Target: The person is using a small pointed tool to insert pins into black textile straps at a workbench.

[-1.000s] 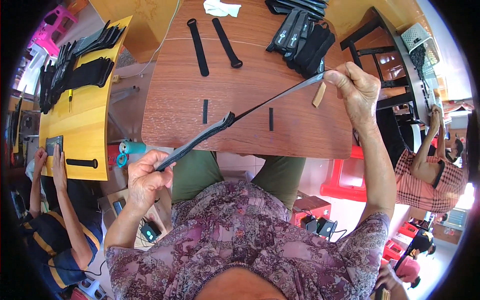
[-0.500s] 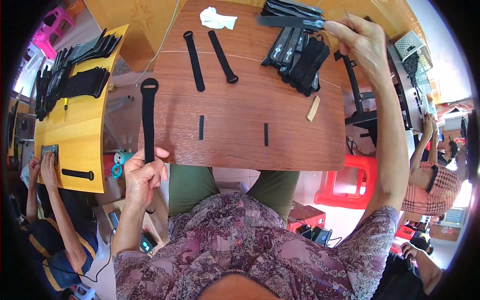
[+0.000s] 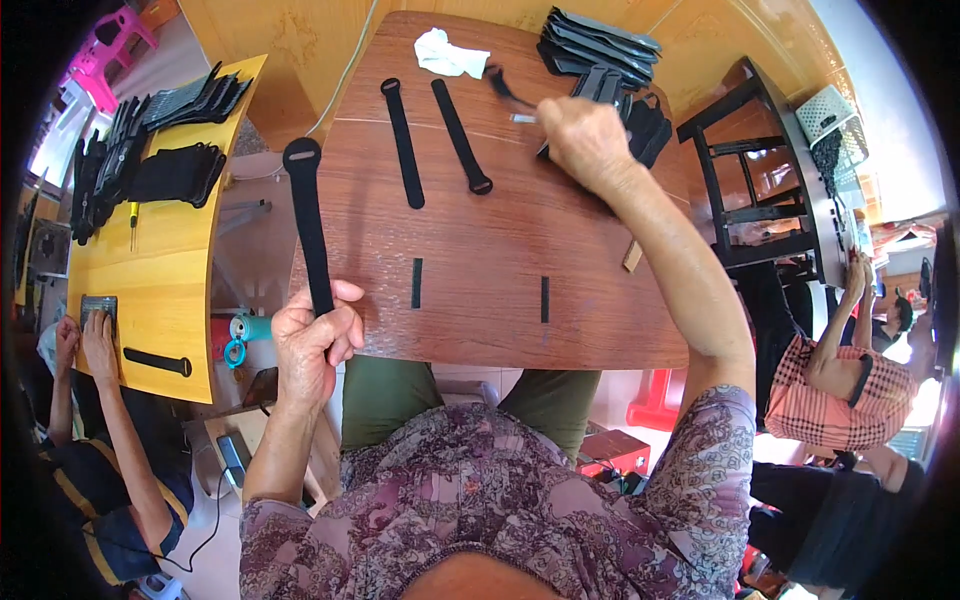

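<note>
My left hand [image 3: 312, 345], at the table's near left edge, is closed on the lower end of a black strap [image 3: 310, 225]. Its rounded, slotted end points up and away. Above the far right part of the brown table [image 3: 480, 235], my right hand [image 3: 588, 145] is closed on another black strap [image 3: 508, 92], blurred by motion, with a small grey label by the fingers. Two more slotted black straps, a left one [image 3: 403, 150] and a right one [image 3: 461, 135], lie flat between my hands. Bundled black straps [image 3: 650, 130] are partly hidden behind my right hand.
Two short dark strips, left [image 3: 417, 283] and right [image 3: 544, 299], lie on the near tabletop. A crumpled white cloth [image 3: 450, 55], a black stack [image 3: 600, 48] and a small wooden block [image 3: 632, 256] are farther off. At left, another person's hands [image 3: 98, 345] work on a yellow table [image 3: 170, 290].
My right hand has moved left and nearer with its strap, from over the far right edge. My left hand has shifted slightly right, still gripping its strap. The whole view has shifted a little.
</note>
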{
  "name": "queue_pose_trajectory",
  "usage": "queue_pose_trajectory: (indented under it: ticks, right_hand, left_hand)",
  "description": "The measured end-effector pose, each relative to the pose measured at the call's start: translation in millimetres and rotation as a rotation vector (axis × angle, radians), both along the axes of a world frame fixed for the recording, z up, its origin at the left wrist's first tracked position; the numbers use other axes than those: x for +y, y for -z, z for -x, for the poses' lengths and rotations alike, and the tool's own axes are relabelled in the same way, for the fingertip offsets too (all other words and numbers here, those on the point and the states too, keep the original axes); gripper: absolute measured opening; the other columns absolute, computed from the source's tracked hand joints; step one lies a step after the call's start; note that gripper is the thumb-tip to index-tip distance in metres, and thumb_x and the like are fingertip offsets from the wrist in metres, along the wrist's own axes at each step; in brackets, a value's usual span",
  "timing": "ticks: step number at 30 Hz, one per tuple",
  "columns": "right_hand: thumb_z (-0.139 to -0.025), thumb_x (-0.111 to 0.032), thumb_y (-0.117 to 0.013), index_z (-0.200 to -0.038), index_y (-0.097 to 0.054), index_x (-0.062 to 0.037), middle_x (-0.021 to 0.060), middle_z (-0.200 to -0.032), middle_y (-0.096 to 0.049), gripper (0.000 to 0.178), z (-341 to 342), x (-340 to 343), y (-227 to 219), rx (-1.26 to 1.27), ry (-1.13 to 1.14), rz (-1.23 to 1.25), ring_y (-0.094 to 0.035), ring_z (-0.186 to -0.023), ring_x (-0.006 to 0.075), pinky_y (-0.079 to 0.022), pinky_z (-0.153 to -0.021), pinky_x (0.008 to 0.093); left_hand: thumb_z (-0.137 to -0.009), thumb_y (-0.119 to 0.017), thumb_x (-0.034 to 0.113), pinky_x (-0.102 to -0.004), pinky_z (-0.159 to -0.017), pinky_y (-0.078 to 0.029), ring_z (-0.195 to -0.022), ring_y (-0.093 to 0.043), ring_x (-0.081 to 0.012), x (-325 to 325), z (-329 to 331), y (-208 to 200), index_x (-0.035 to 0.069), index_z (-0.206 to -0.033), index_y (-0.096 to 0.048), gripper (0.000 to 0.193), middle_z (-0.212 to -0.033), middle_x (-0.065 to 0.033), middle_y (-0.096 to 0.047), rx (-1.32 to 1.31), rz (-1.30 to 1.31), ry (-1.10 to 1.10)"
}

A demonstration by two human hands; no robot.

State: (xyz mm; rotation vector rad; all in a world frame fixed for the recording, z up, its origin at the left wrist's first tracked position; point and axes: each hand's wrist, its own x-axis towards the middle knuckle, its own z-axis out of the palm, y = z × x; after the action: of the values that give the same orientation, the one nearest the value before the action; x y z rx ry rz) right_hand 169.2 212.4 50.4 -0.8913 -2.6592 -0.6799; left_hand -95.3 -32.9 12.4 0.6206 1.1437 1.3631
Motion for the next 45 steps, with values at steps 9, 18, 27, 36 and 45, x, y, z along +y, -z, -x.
queue_pose_trajectory:
  ticks: [9, 18, 27, 36, 45]
  right_hand:
    - [-0.081, -0.016, -0.054, -0.076, -0.053, -0.0029, 0.0125, -0.070, -0.060, 0.014, -1, -29, 54, -0.052, 0.051, 0.263, -0.064, -0.068, 0.0254, -0.052, -0.055, 0.0361]
    - [-0.087, -0.046, -0.049, -0.071, -0.058, -0.0011, 0.0135, -0.065, -0.061, 0.049, 5, -51, 43, 0.037, 0.113, 0.424, -0.062, -0.060, 0.0277, -0.050, -0.050, 0.0376]
    - [-0.087, -0.029, -0.054, -0.075, -0.059, -0.0052, 0.0127, -0.069, -0.061, 0.028, -14, -75, 37, 0.311, 0.043, 0.216, -0.061, -0.063, 0.0283, -0.049, -0.053, 0.0371]
    - [-0.090, -0.019, -0.054, -0.122, -0.055, -0.0081, 0.0106, -0.083, -0.064, 0.034, -5, -161, 8, 0.570, -0.022, 0.683, -0.059, -0.065, 0.0167, -0.048, -0.064, 0.0294]
    - [-0.086, -0.005, -0.056, -0.123, -0.055, -0.0110, 0.0077, -0.075, -0.061, 0.037, 17, -222, 8, 0.718, -0.099, 0.987, -0.053, -0.060, 0.0107, -0.045, -0.057, 0.0253]
  left_hand:
    - [-0.087, -0.049, 0.016, -0.0212, -0.041, -0.032, -0.041, -0.040, -0.0080, 10, -7, 0, -0.004, -0.101, -0.056, 0.025, -0.063, -0.0126, -0.058, -0.082, -0.042, 0.031]
    - [-0.095, -0.039, 0.032, -0.0235, -0.043, -0.034, -0.045, -0.043, -0.0115, 15, -18, 0, -0.005, -0.108, -0.052, 0.041, -0.069, -0.0135, -0.059, -0.318, -0.046, 0.098]
    - [-0.096, -0.039, 0.033, -0.0284, -0.057, -0.051, -0.066, -0.063, -0.0196, 29, -34, -7, -0.003, -0.107, -0.049, 0.038, -0.090, -0.0230, -0.063, -0.293, -0.081, 0.096]
    - [-0.092, -0.051, 0.020, -0.0331, -0.066, -0.054, -0.077, -0.065, -0.0247, 24, -42, -6, 0.003, -0.109, -0.049, 0.025, -0.096, -0.0218, -0.062, -0.286, -0.113, 0.128]
    - [-0.088, -0.053, 0.004, -0.0419, -0.074, -0.055, -0.091, -0.063, -0.0356, 12, -54, -11, 0.000, -0.103, -0.051, 0.016, -0.099, -0.0264, -0.060, -0.385, -0.111, 0.054]
